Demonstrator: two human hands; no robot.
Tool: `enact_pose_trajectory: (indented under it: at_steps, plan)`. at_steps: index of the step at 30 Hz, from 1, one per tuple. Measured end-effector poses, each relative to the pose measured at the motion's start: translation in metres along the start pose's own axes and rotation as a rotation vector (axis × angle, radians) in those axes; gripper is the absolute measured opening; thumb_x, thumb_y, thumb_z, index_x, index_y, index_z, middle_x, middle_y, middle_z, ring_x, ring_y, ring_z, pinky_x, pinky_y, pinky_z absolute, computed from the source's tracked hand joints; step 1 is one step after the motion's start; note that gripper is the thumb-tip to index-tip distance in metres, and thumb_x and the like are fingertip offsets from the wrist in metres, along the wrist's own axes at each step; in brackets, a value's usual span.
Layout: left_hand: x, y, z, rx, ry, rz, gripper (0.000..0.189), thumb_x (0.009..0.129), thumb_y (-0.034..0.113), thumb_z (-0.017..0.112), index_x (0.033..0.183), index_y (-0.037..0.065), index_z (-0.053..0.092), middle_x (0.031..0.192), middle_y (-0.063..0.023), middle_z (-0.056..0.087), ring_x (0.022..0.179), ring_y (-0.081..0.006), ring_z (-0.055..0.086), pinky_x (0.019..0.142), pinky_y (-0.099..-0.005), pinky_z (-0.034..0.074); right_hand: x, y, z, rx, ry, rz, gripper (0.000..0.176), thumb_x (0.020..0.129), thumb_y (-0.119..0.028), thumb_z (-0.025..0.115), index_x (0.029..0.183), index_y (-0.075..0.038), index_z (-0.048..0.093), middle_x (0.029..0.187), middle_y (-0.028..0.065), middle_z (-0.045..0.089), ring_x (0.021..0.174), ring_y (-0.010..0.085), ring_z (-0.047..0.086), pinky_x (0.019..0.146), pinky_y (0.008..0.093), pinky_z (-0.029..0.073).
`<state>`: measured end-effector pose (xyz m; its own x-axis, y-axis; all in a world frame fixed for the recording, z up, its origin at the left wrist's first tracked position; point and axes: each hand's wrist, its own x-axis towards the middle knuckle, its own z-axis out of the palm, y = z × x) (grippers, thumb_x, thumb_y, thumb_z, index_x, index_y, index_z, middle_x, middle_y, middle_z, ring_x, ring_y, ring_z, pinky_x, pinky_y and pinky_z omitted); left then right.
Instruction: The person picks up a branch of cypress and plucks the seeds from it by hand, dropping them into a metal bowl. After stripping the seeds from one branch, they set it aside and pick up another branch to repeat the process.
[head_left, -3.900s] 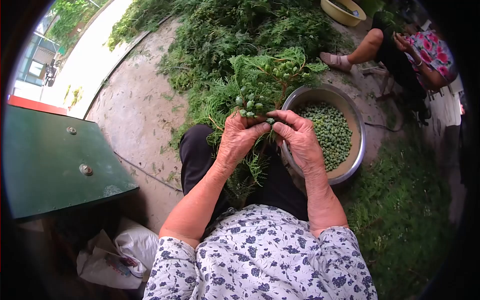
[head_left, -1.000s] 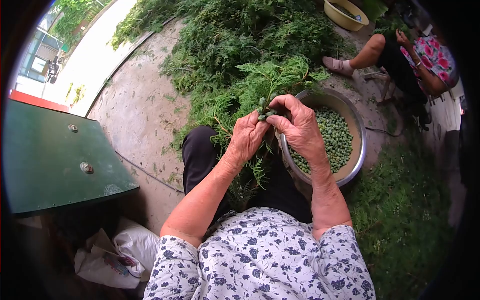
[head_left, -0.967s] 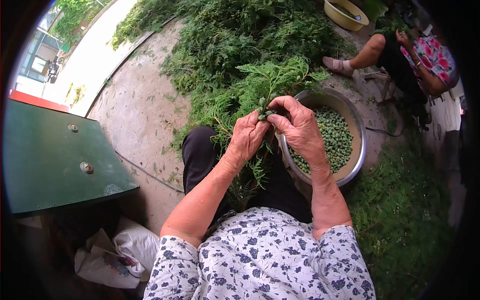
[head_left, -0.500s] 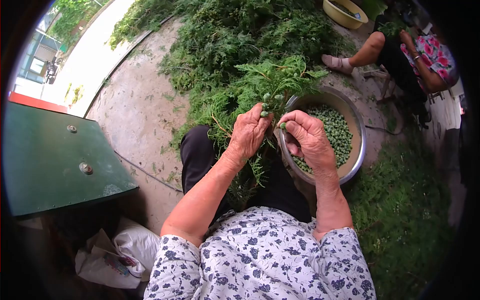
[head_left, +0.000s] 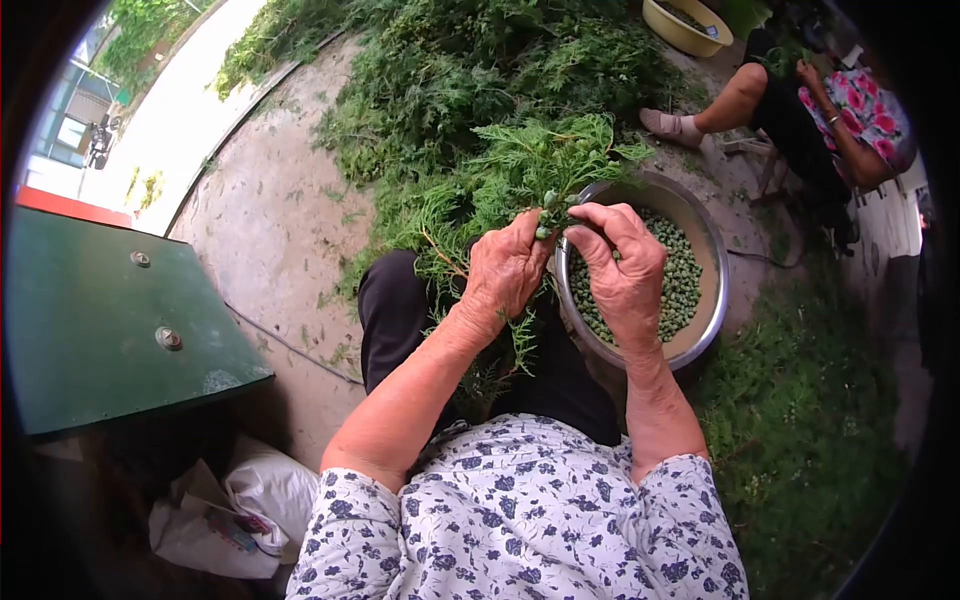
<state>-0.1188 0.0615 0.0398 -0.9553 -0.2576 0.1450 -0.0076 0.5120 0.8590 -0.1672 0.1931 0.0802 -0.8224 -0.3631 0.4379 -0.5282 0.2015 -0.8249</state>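
My left hand (head_left: 505,268) is closed round a leafy evergreen branch (head_left: 545,165) with flat, feathery sprays, like a cypress or arborvitae. Small round green cones (head_left: 545,217) cluster on it just beyond my left fingertips. My right hand (head_left: 625,268) is beside them, thumb and forefinger bent in a pinch at a green cone on the branch; the fingers partly hide the contact. Under my right hand stands a wide metal basin (head_left: 722,285) holding many picked green cones (head_left: 680,270).
A heap of cut branches (head_left: 440,90) lies ahead. More greenery (head_left: 800,430) covers the ground at right. Another person (head_left: 850,120) sits at upper right near a yellow basin (head_left: 690,35). A green metal box (head_left: 120,320) and white sack (head_left: 265,500) are at left.
Earlier my right thumb and forefinger pinched a loose green cone over the basin's edge. That cone is gone from the fingertips, which have moved up to the cones on the branch.
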Motion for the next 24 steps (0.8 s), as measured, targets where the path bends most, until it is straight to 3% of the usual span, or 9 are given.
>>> enact_pose_trajectory:
  at_steps: [2,6,8,10,11,15,19,21,24]
  plan:
    - [-0.001,-0.008,0.002,0.13,0.041,0.104,0.015,0.086,0.02,0.052,0.093,0.006,0.051,0.078,-0.0171,0.059,0.069,-0.037,0.058,0.058,-0.0436,0.046,0.005,0.004,0.02,-0.07,0.02,-0.043,0.016,0.077,-0.013,0.069,0.086,-0.002,0.061,0.074,0.0085,0.056,0.066,0.0229,0.057,0.057,0.0317,0.046]
    - [-0.005,-0.002,-0.003,0.097,0.069,0.077,0.013,0.084,0.017,0.054,0.095,0.01,0.056,0.077,-0.0148,0.06,0.068,-0.0357,0.059,0.058,-0.0433,0.047,0.007,0.01,0.03,-0.109,0.013,-0.006,0.014,0.077,-0.014,0.067,0.083,-0.004,0.06,0.073,0.0089,0.054,0.063,0.0283,0.055,0.056,0.0358,0.045]
    - [-0.004,-0.003,-0.003,0.082,0.054,0.051,0.017,0.083,0.017,0.054,0.098,0.01,0.057,0.074,-0.0157,0.059,0.069,-0.0365,0.059,0.058,-0.0441,0.047,0.008,0.015,0.028,-0.144,-0.009,-0.042,0.01,0.08,-0.012,0.064,0.08,-0.003,0.059,0.071,0.0054,0.055,0.06,0.0216,0.055,0.053,0.0312,0.044]
    - [-0.003,-0.003,-0.006,0.01,0.036,0.002,0.011,0.086,0.014,0.054,0.092,0.005,0.055,0.064,-0.0152,0.055,0.056,-0.0322,0.053,0.054,-0.0355,0.043,0.01,0.016,0.022,0.541,-0.166,0.515,0.009,0.083,-0.01,0.062,0.078,-0.003,0.059,0.07,0.0002,0.055,0.056,0.0113,0.053,0.05,0.0235,0.041]
    - [-0.004,-0.005,-0.005,0.048,0.043,0.021,0.01,0.086,0.013,0.055,0.089,0.004,0.053,0.063,-0.0159,0.053,0.054,-0.0325,0.048,0.052,-0.0349,0.042,0.009,0.017,0.021,0.748,-0.151,0.606,0.007,0.086,-0.009,0.06,0.081,-0.004,0.059,0.07,-0.0036,0.055,0.055,0.0038,0.049,0.049,0.0172,0.037]
    - [-0.003,-0.004,-0.003,0.043,0.027,0.019,0.009,0.084,0.011,0.056,0.087,0.004,0.053,0.066,-0.0184,0.053,0.057,-0.0367,0.05,0.053,-0.0356,0.042,0.0,0.029,0.016,1.037,-0.128,0.759,0.007,0.085,-0.009,0.06,0.091,-0.004,0.058,0.07,-0.0033,0.055,0.055,0.0041,0.048,0.047,0.0167,0.035]
    - [-0.003,-0.001,-0.001,0.048,0.068,0.122,0.01,0.081,0.009,0.056,0.089,0.004,0.054,0.068,-0.02,0.055,0.063,-0.0393,0.053,0.055,-0.0369,0.044,-0.002,0.025,0.009,1.014,-0.152,0.787,0.008,0.086,-0.012,0.059,0.088,-0.004,0.058,0.068,-0.0041,0.052,0.055,0.0034,0.045,0.048,0.0163,0.033]
    - [-0.003,0.001,-0.003,0.091,0.045,0.102,0.012,0.08,0.008,0.056,0.091,0.004,0.055,0.071,-0.0207,0.056,0.067,-0.0408,0.055,0.056,-0.0383,0.045,-0.002,0.018,0.004,0.737,-0.273,0.657,0.012,0.089,-0.016,0.057,0.086,-0.004,0.057,0.067,-0.0049,0.048,0.056,0.0027,0.041,0.049,0.0164,0.032]
    - [0.0,0.001,-0.004,0.088,0.028,-0.004,0.01,0.082,0.011,0.056,0.089,0.003,0.054,0.071,-0.0201,0.056,0.067,-0.0407,0.055,0.055,-0.0393,0.044,-0.008,0.007,-0.002,0.644,-0.319,0.606,0.016,0.09,-0.018,0.055,0.084,-0.003,0.056,0.066,-0.0051,0.045,0.057,0.0025,0.038,0.05,0.0167,0.031]
